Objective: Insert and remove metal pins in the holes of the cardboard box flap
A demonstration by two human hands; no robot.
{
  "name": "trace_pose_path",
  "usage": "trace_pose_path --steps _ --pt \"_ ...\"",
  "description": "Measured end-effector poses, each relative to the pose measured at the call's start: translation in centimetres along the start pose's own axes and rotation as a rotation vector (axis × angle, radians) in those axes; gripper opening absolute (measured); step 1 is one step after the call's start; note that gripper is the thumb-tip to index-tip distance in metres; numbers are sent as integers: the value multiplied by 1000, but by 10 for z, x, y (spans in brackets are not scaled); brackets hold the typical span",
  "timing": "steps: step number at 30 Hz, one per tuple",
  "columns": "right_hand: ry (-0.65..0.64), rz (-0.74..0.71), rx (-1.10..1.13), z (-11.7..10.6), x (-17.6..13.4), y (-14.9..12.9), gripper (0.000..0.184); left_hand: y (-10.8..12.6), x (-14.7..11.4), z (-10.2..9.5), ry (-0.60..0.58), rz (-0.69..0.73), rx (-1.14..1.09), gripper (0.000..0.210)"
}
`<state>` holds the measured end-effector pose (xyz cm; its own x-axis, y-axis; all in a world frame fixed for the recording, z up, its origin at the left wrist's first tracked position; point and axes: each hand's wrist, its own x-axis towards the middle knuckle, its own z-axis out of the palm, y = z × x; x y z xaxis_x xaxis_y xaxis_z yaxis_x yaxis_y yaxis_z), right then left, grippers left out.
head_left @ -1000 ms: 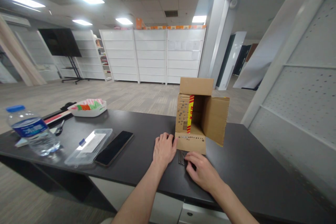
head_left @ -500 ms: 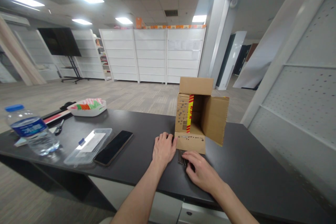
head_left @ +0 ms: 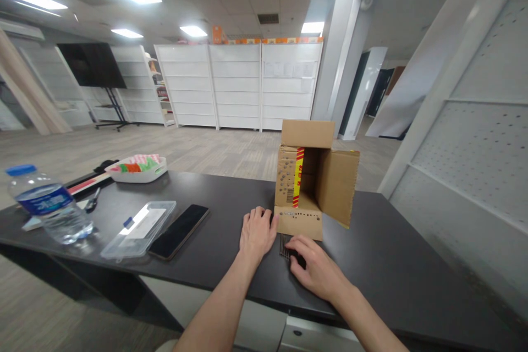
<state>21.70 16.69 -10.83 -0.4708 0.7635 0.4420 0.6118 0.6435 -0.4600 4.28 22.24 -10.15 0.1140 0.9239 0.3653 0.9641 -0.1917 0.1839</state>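
A cardboard box (head_left: 317, 168) stands on the dark desk with its flaps spread and its opening facing me. Holes and small metal heads dot its left flap and its lower flap. My left hand (head_left: 258, 231) rests on the desk at the lower flap's left edge, fingers stretched and slightly bent, holding nothing visible. Several thin dark nails or screws (head_left: 283, 246) lie side by side just in front of the flap. Over their right side curves my right hand (head_left: 315, 264), fingertips touching them and thumb apart; part of the row is hidden beneath it.
Left of my hands lie a black phone (head_left: 179, 232) and a clear plastic case (head_left: 140, 230). Farther left stand a water bottle (head_left: 49, 206) and a white basket (head_left: 138, 175) of colourful items. A perforated white panel (head_left: 474, 148) rises beyond the desk's right side.
My right hand has shifted very slightly up and to the left over the nails or screws. My left hand and the box stay in place.
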Motion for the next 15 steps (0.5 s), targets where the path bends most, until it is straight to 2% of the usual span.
trace_pose_path --steps 15 --pt "-22 -3 14 -2 1 -1 26 -2 0 1 33 20 4 40"
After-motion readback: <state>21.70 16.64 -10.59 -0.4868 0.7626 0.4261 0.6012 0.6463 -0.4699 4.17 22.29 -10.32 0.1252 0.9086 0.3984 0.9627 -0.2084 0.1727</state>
